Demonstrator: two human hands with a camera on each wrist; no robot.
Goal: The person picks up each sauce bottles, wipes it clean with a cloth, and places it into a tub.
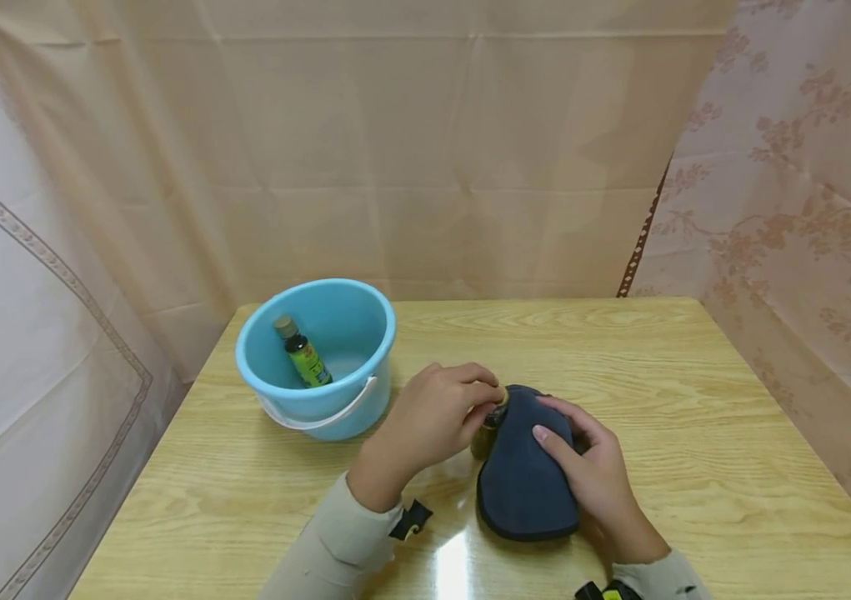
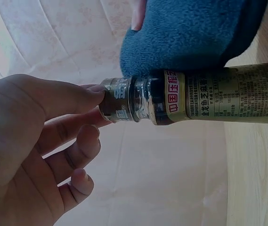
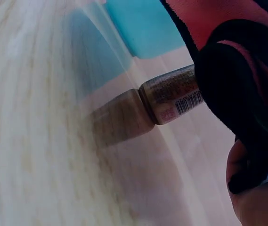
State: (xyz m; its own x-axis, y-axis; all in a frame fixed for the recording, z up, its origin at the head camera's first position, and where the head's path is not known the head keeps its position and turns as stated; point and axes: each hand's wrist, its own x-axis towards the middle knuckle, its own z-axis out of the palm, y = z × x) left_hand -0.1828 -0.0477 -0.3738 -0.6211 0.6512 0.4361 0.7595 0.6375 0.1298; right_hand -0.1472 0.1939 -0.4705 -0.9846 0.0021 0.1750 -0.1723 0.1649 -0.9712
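My left hand pinches the cap of a sesame oil bottle between thumb and forefinger, its other fingers loosely bent. Upright on the table, the bottle is mostly hidden in the head view behind a dark blue, fuzzy, padded cloth piece. My right hand grips that piece by its right side, thumb on the near face. The piece is narrower toward its upper part and has black edging; red lining shows in the right wrist view. In the left wrist view it lies against the bottle's neck.
A light blue bucket with a white handle stands at the table's back left. Inside it leans a dark bottle with a green label. The wooden table is backed by a beige cloth.
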